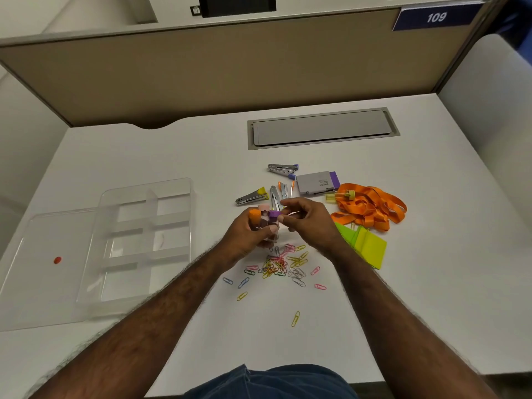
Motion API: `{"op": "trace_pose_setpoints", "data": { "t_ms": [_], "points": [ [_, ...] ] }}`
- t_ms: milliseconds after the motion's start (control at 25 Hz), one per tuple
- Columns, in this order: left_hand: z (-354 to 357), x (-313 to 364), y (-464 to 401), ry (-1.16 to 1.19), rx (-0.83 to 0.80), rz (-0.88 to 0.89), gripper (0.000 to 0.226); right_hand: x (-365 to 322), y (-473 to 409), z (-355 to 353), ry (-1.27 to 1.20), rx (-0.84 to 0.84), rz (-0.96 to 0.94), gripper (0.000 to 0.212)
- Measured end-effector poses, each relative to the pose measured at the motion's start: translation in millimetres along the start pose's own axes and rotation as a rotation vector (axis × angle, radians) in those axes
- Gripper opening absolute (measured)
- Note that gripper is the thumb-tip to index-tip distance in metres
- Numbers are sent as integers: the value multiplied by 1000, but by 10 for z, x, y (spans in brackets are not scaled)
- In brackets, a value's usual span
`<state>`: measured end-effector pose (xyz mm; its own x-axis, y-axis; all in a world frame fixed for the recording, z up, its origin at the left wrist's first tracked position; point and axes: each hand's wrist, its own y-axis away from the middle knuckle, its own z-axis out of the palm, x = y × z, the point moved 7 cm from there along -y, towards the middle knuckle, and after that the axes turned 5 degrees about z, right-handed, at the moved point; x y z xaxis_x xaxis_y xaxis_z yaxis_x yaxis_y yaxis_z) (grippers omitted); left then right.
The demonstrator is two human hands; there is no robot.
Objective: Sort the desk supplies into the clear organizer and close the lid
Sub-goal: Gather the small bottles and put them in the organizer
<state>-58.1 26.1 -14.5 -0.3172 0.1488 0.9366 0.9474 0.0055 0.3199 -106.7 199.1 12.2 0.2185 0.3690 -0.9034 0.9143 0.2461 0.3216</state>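
The clear organizer (146, 243) sits open on the desk (431, 283) at left, its lid (43, 269) lying flat beside it. At centre, the left hand (247, 237) grips a bundle of small capped tubes (266, 223) upright, fingers curled round them. The right hand (308, 220), forearm angled in, pinches the purple cap. Paper clips (279, 266) lie scattered below; orange lanyards (371, 208) lie at right.

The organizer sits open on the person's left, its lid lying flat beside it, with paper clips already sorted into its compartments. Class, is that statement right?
Not quite. The head view shows the organizer open on the left with its lid flat beside it, but its compartments hold no paper clips. The paper clips lie scattered on the desk, in front of the person.
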Motion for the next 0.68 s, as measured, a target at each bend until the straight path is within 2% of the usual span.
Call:
{"op": "trace_pose_setpoints", "data": {
  "t_ms": [80, 200, 280, 360, 480, 680],
  "points": [
    [9, -30, -11, 40, 9, -35, 40, 27, -61, -211, 131, 140, -19, 40],
    [7, -73, -12, 82, 29, -75, 37, 123, -139, -656, 313, 441, -7, 41],
    [11, -100, -8, 93, 39, -94, 41, 235, -203, -907, 429, 541, 52, 48],
    [27, -112, -3, 100, 42, -110, 46, 330, -289, -1058, 586, 531, 88, 57],
    [36, -109, 22, 99, 52, -124, 48, 424, -397, -1138, 806, 472, 108, 58],
    [30, -89, 64, 82, 61, -121, 50, 437, -404, -1158, 892, 472, 164, 53]
  ]
}}
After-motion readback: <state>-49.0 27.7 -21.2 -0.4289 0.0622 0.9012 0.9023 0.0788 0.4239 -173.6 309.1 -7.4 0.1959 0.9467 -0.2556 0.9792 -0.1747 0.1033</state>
